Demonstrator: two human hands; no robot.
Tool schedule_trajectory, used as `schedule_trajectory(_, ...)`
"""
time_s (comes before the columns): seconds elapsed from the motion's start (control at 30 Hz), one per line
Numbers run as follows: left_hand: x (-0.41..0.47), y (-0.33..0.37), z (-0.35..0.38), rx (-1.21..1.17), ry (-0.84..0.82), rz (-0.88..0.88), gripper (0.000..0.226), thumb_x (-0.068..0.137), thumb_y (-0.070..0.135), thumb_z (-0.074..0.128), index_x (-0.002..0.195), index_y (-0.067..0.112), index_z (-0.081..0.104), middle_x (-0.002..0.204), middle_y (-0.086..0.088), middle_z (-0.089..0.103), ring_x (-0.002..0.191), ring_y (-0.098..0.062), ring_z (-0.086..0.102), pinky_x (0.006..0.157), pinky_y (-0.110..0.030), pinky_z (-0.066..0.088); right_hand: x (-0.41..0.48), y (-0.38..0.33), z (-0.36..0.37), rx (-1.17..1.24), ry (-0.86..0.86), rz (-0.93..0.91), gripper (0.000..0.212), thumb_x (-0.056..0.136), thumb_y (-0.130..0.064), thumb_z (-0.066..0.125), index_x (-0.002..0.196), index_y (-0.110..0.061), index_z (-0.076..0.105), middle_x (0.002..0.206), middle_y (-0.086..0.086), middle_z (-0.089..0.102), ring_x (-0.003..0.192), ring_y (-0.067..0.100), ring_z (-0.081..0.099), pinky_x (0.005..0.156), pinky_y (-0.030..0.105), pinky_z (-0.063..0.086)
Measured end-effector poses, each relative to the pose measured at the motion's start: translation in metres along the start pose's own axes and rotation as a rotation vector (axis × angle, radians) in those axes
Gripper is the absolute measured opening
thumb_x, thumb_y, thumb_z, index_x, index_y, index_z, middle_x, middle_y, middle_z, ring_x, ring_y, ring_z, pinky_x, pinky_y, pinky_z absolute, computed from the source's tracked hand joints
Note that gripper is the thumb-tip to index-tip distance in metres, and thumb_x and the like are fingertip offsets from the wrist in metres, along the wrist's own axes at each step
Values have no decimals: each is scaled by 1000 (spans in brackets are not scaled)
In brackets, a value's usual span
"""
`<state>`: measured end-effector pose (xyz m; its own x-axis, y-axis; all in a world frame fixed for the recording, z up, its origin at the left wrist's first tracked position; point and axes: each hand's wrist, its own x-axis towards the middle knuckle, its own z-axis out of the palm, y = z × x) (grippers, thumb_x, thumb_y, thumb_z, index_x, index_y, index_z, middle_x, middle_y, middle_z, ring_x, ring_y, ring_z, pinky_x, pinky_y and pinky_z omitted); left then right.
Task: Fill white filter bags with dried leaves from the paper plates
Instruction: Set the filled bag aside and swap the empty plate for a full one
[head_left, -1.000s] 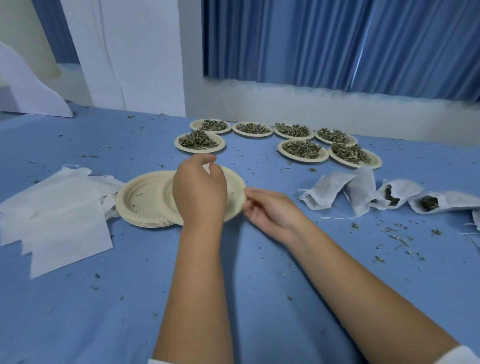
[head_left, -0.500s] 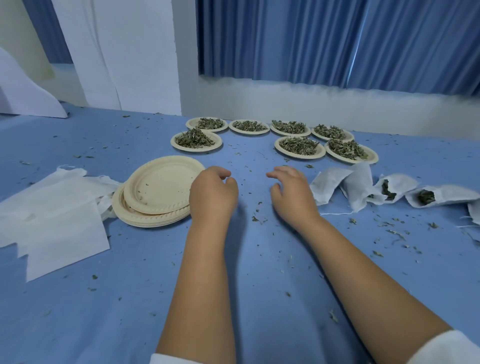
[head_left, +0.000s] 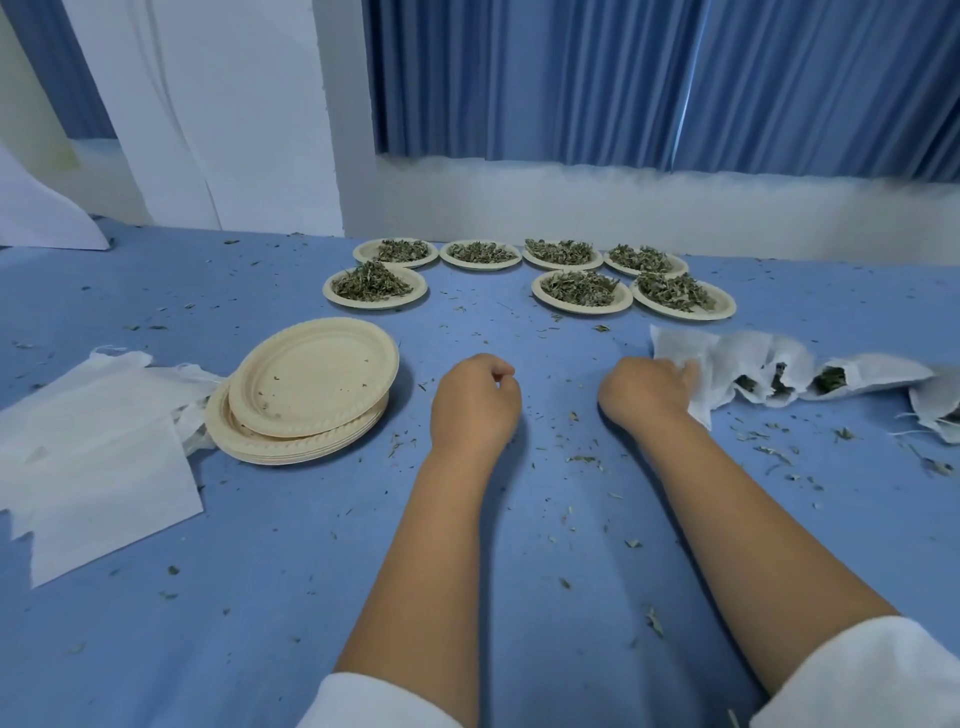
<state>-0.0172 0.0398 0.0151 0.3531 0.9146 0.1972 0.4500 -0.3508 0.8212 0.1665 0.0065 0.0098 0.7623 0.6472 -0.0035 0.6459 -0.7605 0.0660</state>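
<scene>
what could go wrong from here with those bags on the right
1. The right hand is at the nearest filter bag, which lies against the filled bags. Those lie on their sides with open mouths, so tugging it could drag them and spill leaves.
2. The top empty plate sits off-centre on its stack, close to the left hand; a bump might slide it off.

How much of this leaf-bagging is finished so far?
Done: a few filled filter bags lie at right, and emptied paper plates are stacked. In hand: the right hand touches the nearest bag; the left hand holds nothing. Left: seven plates of dried leaves and a pile of empty bags.
</scene>
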Motion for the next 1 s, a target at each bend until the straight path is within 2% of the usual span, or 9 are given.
schedule_trajectory(0.1, 4, -3, 4, -23, -12, -10, 27, 97, 15, 47, 115, 18, 67, 82, 16, 56, 62, 1, 54, 61, -19, 43, 2, -13, -1, 78, 192, -164, 16, 91, -7, 40, 77, -12, 47, 108, 12, 62, 106, 31, 53, 89, 38, 35)
schedule_trajectory(0.2, 9, -8, 8, -85, 2, -45, 26, 96, 14, 48, 110, 19, 69, 85, 13, 63, 72, -10, 62, 68, -25, 49, 15, -35, -3, 300, 173, -327, 24, 92, -3, 39, 69, -9, 39, 98, 12, 50, 99, 31, 49, 73, 32, 33)
schedule_trajectory(0.27, 12, -13, 10, -111, 23, -72, 25, 95, 13, 49, 106, 18, 70, 90, 10, 66, 73, -7, 61, 65, -22, 46, 30, -48, -4, 292, 61, -397, 15, 96, -5, 37, 89, -1, 49, 122, 18, 47, 110, 32, 48, 81, 35, 39)
schedule_trajectory(0.37, 16, -20, 11, -162, 62, -98, 23, 96, 14, 51, 105, 18, 71, 86, 16, 63, 68, 2, 55, 58, -12, 40, 57, -60, -3, 205, -8, -407, 31, 100, -14, 38, 125, 0, 49, 160, 11, 17, 136, 35, 33, 107, 47, 34)
schedule_trajectory(0.5, 21, -24, 11, -229, 100, -134, 21, 95, 15, 53, 102, 21, 72, 75, 25, 57, 56, 15, 54, 49, -3, 37, 82, -69, -5, 226, -51, -302, 24, 102, -21, 37, 114, -6, 51, 164, 3, -4, 147, 35, 9, 111, 54, 27)
schedule_trajectory(0.6, 23, -25, 11, -250, 87, -144, 22, 95, 16, 53, 103, 22, 73, 79, 25, 57, 64, 10, 54, 54, -4, 35, 99, -70, -5, 151, -114, -316, 45, 104, -31, 30, 139, -5, 43, 164, 6, -8, 150, 34, 2, 115, 52, 25)
schedule_trajectory(0.7, 25, -25, 10, -269, 72, -154, 22, 95, 16, 53, 102, 23, 72, 79, 26, 57, 67, 9, 54, 57, -8, 37, 112, -67, -6, 131, -104, -330, 57, 104, -40, 27, 151, -8, 30, 164, 10, -1, 150, 35, 3, 118, 51, 20)
schedule_trajectory(0.8, 26, -24, 9, -298, 65, -169, 22, 95, 16, 53, 101, 23, 72, 76, 26, 57, 64, 7, 56, 56, -10, 40, 116, -63, -9, 94, -77, -366, 55, 104, -41, 28, 143, -5, 41, 158, 16, 20, 145, 37, 19, 114, 50, 29)
schedule_trajectory(1.0, 26, -22, 4, -316, 83, -153, 19, 96, 16, 54, 101, 19, 71, 78, 21, 60, 54, 7, 58, 49, -8, 44, 84, -58, -20, 166, 52, -566, 34, 101, -26, 41, 98, -3, 66, 106, 19, 63, 86, 29, 57, 75, 37, 47)
